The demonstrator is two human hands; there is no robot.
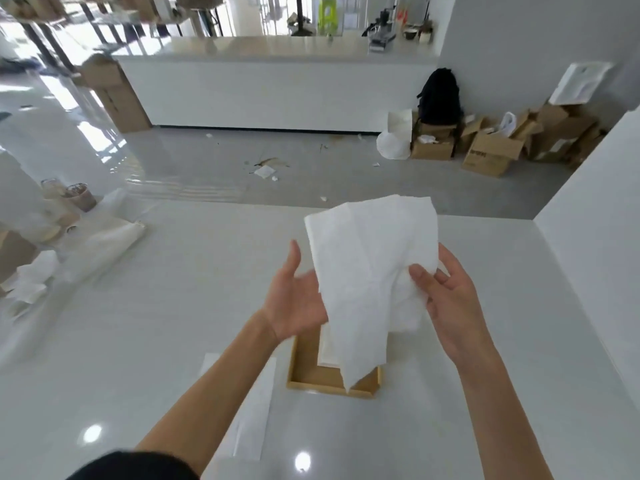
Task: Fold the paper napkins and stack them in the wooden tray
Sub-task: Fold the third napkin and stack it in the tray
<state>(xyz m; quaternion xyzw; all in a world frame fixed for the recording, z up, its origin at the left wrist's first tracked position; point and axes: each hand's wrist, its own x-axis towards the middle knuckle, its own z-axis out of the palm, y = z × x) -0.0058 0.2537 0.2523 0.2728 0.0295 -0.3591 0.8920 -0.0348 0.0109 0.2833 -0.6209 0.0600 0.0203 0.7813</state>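
Observation:
A loose white paper napkin (367, 271) hangs in the air above the table, partly unfolded. My right hand (446, 299) pinches its right side between thumb and fingers. My left hand (294, 299) is open, palm up, its fingers under the napkin's left edge and partly hidden by it. Below the napkin sits the wooden tray (304, 368) with folded white napkins (327, 351) in it, mostly covered by the hanging one. Another flat napkin (256, 403) lies on the table left of the tray, under my left forearm.
The white table (138, 341) stretches left and right. Crumpled white paper (34, 278), a cloth bag (104, 237) and cups (78, 195) crowd its far left. A white wall (588, 254) bounds the right side. Cardboard boxes (491, 150) stand on the floor beyond.

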